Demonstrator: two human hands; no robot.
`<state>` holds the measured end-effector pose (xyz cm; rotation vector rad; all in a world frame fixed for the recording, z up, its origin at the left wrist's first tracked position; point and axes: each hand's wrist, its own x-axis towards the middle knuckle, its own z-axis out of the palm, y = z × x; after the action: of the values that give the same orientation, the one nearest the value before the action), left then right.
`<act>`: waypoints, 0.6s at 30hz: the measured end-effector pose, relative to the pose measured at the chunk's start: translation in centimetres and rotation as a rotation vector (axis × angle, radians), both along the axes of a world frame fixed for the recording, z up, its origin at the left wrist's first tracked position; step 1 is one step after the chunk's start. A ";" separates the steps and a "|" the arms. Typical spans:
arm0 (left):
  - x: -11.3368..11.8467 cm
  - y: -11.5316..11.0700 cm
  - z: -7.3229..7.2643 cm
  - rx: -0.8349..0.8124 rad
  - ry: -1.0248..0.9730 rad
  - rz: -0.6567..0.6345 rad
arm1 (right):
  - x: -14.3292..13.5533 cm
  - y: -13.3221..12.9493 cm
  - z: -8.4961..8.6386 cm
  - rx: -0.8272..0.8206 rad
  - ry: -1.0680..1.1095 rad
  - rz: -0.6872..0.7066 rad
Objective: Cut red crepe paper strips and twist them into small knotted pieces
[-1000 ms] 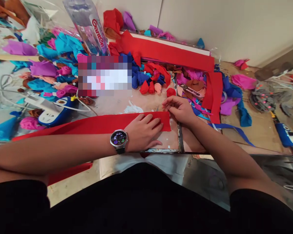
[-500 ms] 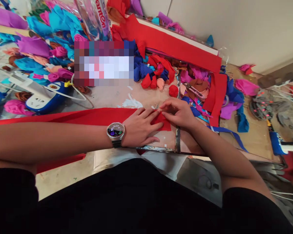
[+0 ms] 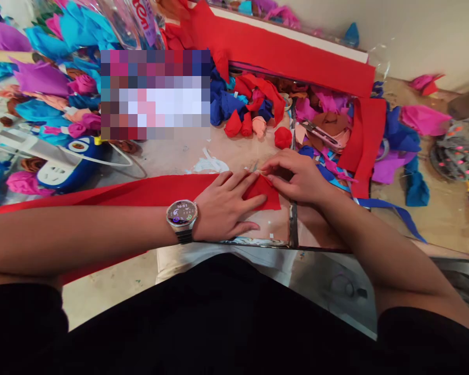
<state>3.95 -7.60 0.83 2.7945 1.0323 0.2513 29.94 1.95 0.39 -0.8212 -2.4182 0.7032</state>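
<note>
1. Long red matte fabric-like strip (image 3: 133, 191): on the worn tan worktop (image 3: 166, 156), under my hands. Slanted fold begun at its right end; the visible length leftward is smooth, unfolded, so most looks unworked.
2. My left hand (image 3: 222, 208): fingers spread wide, palm down on strip.
3. My right hand (image 3: 303, 177): thumb and forefinger narrow at the fold; can't tell if fabric's pinched.
4. Beyond: rounded, crumpled red fabric bud (image 3: 283, 138), slim utility knife (image 3: 324, 136).

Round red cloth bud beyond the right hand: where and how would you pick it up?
Probably from above, pinching its sides lightly: the red bud is compact and rounded, its top is uncovered, and it sits apart from the peach bud to its left.
</note>
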 end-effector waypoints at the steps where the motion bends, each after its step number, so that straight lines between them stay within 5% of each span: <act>1: 0.0 0.0 0.0 -0.001 0.002 -0.001 | 0.0 0.0 0.0 0.001 0.000 0.009; 18: -0.2 -0.5 0.1 0.012 0.038 0.001 | -0.1 0.1 -0.1 0.016 0.003 0.061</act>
<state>3.72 -8.05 0.96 2.8203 1.0446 0.2059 29.85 2.02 0.27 -0.7420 -2.4517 0.7065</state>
